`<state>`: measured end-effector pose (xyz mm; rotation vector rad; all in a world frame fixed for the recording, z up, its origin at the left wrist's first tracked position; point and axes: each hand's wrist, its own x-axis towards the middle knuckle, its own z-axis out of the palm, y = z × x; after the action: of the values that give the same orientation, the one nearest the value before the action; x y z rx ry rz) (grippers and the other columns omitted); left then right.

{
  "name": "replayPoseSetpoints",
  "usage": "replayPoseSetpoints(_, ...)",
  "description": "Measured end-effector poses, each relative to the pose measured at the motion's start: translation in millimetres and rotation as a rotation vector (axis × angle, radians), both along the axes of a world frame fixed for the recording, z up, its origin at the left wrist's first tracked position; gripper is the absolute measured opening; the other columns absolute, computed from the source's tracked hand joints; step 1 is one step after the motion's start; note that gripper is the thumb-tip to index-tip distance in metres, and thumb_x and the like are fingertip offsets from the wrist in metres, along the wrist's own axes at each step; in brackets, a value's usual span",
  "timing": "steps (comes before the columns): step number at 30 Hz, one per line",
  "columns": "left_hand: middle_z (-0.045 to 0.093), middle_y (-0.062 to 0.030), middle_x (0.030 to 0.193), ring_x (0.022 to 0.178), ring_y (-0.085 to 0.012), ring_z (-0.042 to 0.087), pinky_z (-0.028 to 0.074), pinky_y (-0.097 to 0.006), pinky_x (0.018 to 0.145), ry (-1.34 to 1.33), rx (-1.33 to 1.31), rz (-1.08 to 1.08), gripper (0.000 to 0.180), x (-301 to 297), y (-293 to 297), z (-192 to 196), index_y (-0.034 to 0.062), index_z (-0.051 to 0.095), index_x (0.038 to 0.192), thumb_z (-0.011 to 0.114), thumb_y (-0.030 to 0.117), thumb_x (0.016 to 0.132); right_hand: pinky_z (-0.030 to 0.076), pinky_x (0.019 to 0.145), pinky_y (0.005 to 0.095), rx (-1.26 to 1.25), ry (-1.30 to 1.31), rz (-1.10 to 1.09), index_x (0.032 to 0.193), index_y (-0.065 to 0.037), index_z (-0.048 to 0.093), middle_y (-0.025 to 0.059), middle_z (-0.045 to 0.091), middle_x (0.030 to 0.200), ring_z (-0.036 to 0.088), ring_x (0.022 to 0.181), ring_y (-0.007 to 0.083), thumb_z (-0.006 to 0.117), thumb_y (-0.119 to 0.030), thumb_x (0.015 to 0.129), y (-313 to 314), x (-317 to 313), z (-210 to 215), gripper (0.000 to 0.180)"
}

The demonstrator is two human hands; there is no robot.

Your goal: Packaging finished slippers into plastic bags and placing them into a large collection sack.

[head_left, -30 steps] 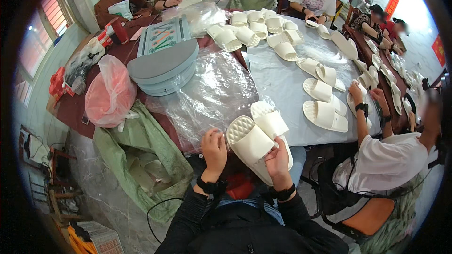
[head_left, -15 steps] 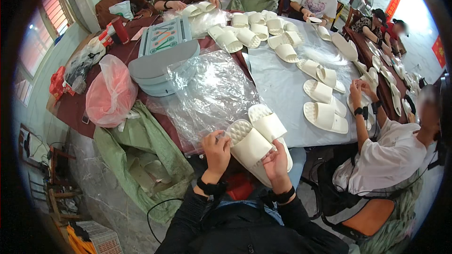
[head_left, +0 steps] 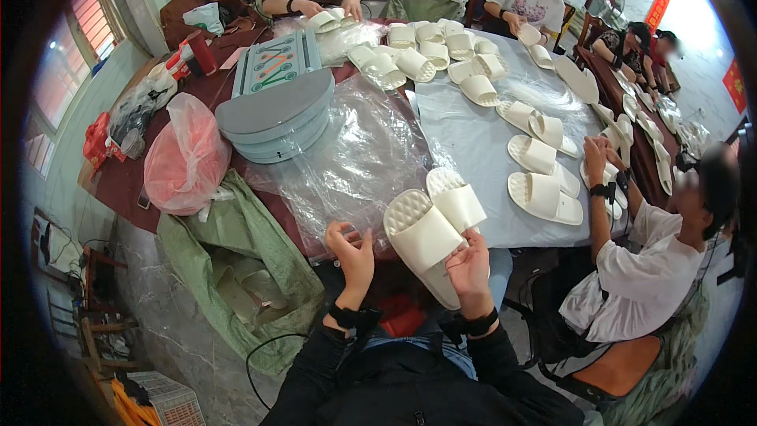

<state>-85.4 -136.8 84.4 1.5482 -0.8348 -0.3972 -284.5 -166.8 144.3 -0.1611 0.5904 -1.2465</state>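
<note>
A pair of cream slide slippers (head_left: 426, 230) is at the near table edge, one overlapping the other, heels toward me. My right hand (head_left: 468, 267) grips the nearer slipper by its right side, fingers at the edge of its wide strap. Just left of the slippers, my left hand (head_left: 352, 252) holds nothing; its fingers are apart and curved. Beyond that hand, a clear plastic bag (head_left: 355, 162) lies flattened on the table.
A grey-blue case (head_left: 276, 118) stands behind the plastic. Left are a pink plastic bag (head_left: 187, 159) and an open green sack (head_left: 236, 268). Several slipper pairs (head_left: 544, 193) cover the grey sheet. A co-worker (head_left: 639, 268) sits close on the right; others work farther off.
The slippers have shifted slightly right with my right hand, whose fingers have closed more. My left hand has drawn away from them to the left. The clear plastic lies flatter.
</note>
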Motion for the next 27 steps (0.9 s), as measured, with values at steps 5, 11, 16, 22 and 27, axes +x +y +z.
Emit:
replayPoseSetpoints(5,0.048,-0.0139,0.110,0.075,-0.0150,0.056,0.048,-0.026,0.064,0.429,0.100,-0.001,0.050,-2,-7,7,0.0043,0.032,0.121,0.064,0.007,0.084,0.049,0.086,0.0331,0.046,0.025,0.007,0.110,-0.003,0.048,0.0151,0.060,0.106,0.060,0.098,0.0238,0.049,-0.020,0.091,1,7,-5,0.025)
replayPoseSetpoints(11,0.057,-0.0042,0.073,0.069,-0.0098,0.053,0.044,-0.025,0.061,0.453,0.136,-0.222,0.051,6,-1,1,0.0041,0.032,0.128,0.061,0.008,0.086,0.048,0.089,0.0315,0.008,-0.029,0.106,0.114,-0.002,0.045,0.0138,0.058,0.110,0.059,0.100,0.0236,0.047,-0.021,0.091,-4,13,-15,0.030)
replayPoseSetpoints(16,0.056,-0.0131,0.068,0.060,-0.0268,0.056,0.045,-0.038,0.060,-0.232,0.244,-0.416,0.052,4,14,23,0.0051,0.044,0.129,0.061,0.006,0.080,0.043,0.094,0.0398,0.041,-0.046,0.026,0.111,-0.005,0.045,0.0144,0.052,0.120,0.051,0.112,0.0258,0.047,-0.023,0.092,-7,24,4,0.027)
replayPoseSetpoints(22,0.059,-0.0163,0.084,0.079,-0.0298,0.054,0.046,-0.035,0.072,-0.480,0.091,-0.554,0.052,5,21,22,0.0061,0.049,0.130,0.060,0.005,0.078,0.032,0.103,0.0473,0.005,-0.042,0.201,0.130,-0.004,0.036,0.0116,0.040,0.136,0.039,0.126,0.0267,0.043,-0.027,0.093,-3,41,14,0.043)
replayPoseSetpoints(27,0.057,-0.0098,0.092,0.081,-0.0199,0.052,0.045,-0.030,0.072,-0.197,-0.080,-0.679,0.028,5,20,23,0.0024,0.051,0.104,0.064,0.003,0.080,0.033,0.103,0.0472,0.003,-0.067,0.150,0.129,-0.006,0.038,0.0110,0.046,0.131,0.043,0.122,0.0278,0.046,-0.028,0.092,-11,40,8,0.044)
